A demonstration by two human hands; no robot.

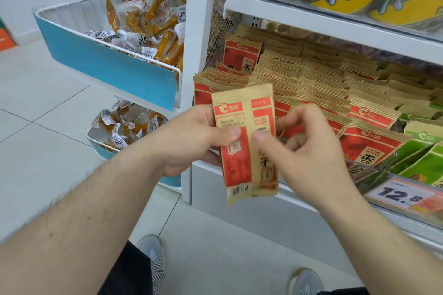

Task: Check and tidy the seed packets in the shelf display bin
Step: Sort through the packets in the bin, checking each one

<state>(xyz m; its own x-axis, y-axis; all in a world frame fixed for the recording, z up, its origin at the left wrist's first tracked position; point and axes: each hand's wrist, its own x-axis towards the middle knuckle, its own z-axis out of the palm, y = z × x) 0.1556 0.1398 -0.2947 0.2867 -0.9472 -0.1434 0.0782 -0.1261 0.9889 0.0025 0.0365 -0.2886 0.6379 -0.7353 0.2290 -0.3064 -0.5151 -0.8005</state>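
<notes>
You are holding a flat red-and-tan paper seed packet (247, 143) upright in front of the shelf display bin (239, 189), just outside its white front lip and at its left end; a second packet face seems to sit directly behind it, though I cannot tell for sure whether that is one packet or two. The packet's long axis runs top to bottom, with the barcode end down and the logo end up, leaning slightly away from you towards the bin. Your left hand (191, 136) grips its left edge, thumb pressed on the face and fingers curled behind. Your right hand (297, 146) pinches the right half, thumb on the front and fingers curled round the far edge, so both hands are clasped on the same packet. The bin lies behind and to the right of the packet, filled with rows of matching red-and-tan packets (311, 84) standing on edge, and green packets (422, 155) sit at the bin's far right. The nearest open spot looks to be the front left row, directly behind the packet's top edge, so I judge the return to be a short push forward and down, top end leading, with the left hand nearer that corner. An orange price tag (402, 195) hangs on the bin's front lip to the right, and white wire baskets of amber snack sachets (143, 21) stand to the bin's left.
</notes>
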